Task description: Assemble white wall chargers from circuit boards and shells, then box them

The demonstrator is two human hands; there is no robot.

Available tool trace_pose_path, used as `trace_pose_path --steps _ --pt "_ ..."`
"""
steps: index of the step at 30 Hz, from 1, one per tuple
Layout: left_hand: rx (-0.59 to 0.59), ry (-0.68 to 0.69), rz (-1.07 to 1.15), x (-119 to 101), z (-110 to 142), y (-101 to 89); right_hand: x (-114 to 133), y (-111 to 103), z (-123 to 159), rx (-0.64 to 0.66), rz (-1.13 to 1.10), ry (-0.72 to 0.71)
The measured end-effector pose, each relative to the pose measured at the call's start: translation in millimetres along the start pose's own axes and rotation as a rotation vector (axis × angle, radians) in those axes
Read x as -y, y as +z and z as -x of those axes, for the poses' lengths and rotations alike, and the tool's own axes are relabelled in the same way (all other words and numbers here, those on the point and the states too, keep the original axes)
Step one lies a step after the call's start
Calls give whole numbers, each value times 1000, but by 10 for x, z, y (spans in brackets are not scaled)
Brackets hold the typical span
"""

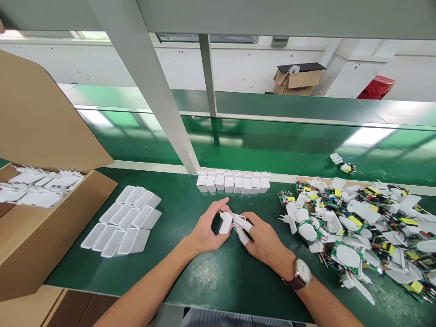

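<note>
Above the middle of the green bench, my left hand [211, 227] curls its thumb and fingers around a small white plastic charger part [225, 223]. My right hand [264, 236] wears white covers on its thumb and forefinger and a wristwatch on its wrist. Those covered fingertips pinch the part's right side, where thin metal pins show. Its inner side is hidden by my fingers. Just beyond my hands stands a row of white charger housings [229, 182]. On the left lie rows of white flat-faced housings [124, 220].
A pile of circuit boards with white plug parts [347, 222] spreads over the right side. An open cardboard box [54, 236] of white parts stands at left. A slanting metal post [160, 95] rises behind the row. Two loose pieces [342, 163] lie at the back right.
</note>
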State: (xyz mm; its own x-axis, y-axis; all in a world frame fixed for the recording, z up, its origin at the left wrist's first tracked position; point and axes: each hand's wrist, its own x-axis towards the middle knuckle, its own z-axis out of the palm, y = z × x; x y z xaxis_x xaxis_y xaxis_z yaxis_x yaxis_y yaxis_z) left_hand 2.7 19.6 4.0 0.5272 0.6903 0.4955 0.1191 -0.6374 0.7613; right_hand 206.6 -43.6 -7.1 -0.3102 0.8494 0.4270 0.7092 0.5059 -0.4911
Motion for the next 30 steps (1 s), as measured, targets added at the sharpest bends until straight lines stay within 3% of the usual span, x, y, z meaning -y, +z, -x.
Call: trace_pose_path --steps 7,11,15,17,19,22,25,30 --pt "29 -79 23 41 6 -15 -113 -42 40 -65 -344 61" --pt "30 -91 37 29 -12 -26 -135 -48 50 -96 -250 16" --pt "35 -111 60 43 -20 -46 -107 -10 9 16 -274 47" --pt "12 -87 91 57 -14 -45 -96 26 -17 -10 -470 156" --pt "0 -43 102 62 -5 -24 -82 53 -39 -54 -808 390" --pt "4 41 -1 39 7 48 -31 51 -65 -19 -1277 705" --pt "-42 115 -120 -11 7 116 56 6 -84 19 -1435 786" --pt "-73 138 -172 -72 5 116 139 -40 -99 38 -1465 818"
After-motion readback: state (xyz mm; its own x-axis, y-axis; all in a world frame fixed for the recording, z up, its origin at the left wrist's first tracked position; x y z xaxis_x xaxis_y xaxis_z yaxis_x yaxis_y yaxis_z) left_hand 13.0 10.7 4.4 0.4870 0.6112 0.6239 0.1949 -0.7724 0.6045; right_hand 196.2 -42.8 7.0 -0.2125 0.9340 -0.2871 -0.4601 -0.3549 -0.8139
